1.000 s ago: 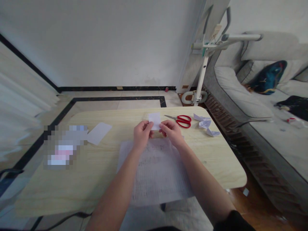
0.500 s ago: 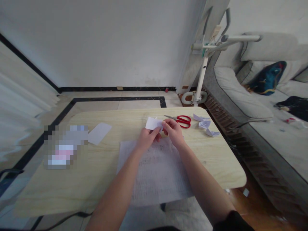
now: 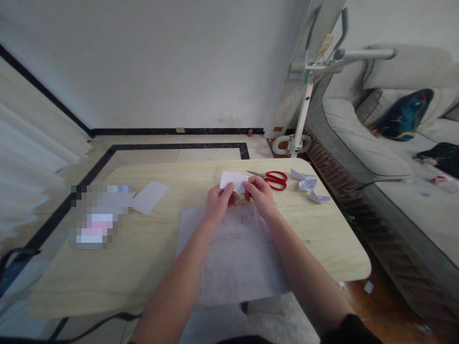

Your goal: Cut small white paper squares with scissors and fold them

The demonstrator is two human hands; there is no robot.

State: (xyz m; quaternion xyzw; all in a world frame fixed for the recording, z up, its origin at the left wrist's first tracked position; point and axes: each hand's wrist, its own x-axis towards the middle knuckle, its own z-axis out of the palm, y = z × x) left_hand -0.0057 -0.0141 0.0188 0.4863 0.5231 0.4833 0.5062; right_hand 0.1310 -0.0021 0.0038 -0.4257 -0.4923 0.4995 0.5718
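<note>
Both my hands meet over the far middle of the light wooden table [image 3: 143,267] and pinch a small white piece of paper [image 3: 232,180]. My left hand [image 3: 218,205] grips its near edge with closed fingers. My right hand [image 3: 258,195] holds its right end, fingers curled. Under my forearms lies a large thin printed sheet [image 3: 233,255]. Red-handled scissors [image 3: 274,179] lie just right of my right hand.
Folded white paper shapes [image 3: 309,187] sit near the table's far right corner. A loose white slip [image 3: 150,197] and a blurred object [image 3: 100,217] lie at the left. A grey sofa [image 3: 380,157] with a blue cushion and a white stand [image 3: 301,110] stand to the right.
The small paper stood upright a second ago and is now turned flatter and wider between my hands. My left hand shifted right, closer to my right hand.
</note>
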